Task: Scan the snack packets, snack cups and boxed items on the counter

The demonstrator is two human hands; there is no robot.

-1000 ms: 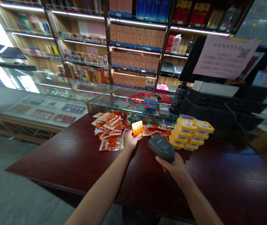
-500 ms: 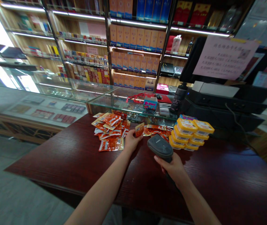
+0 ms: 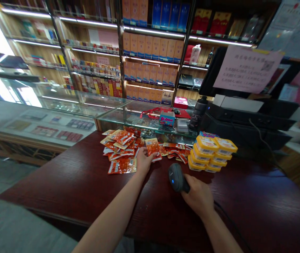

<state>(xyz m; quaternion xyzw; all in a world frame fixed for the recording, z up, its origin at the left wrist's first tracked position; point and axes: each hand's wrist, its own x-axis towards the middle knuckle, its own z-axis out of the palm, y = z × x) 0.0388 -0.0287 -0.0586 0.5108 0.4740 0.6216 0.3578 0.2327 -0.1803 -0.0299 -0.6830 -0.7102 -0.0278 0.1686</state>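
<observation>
My left hand (image 3: 144,160) pinches an orange snack packet (image 3: 153,147) and holds it low over the dark red counter (image 3: 73,182), between two piles of like packets. One pile of orange packets (image 3: 119,150) lies to its left and another pile (image 3: 175,149) to its right. My right hand (image 3: 198,197) grips a dark handheld barcode scanner (image 3: 176,176), tipped to the left with a small blue light showing. The scanner's cable runs off to the right across the counter.
Stacked yellow-lidded tubs (image 3: 211,152) stand right of the packets. Behind them is a glass display case (image 3: 128,117) with a small blue box (image 3: 167,118) and a dark bottle (image 3: 197,113). A black till and monitor (image 3: 247,112) fill the right. Shelves of boxed goods (image 3: 150,52) line the back.
My left hand has lowered the packet from upright in front of the scanner down toward the piles. My right hand has swung the scanner down and tipped it to the left.
</observation>
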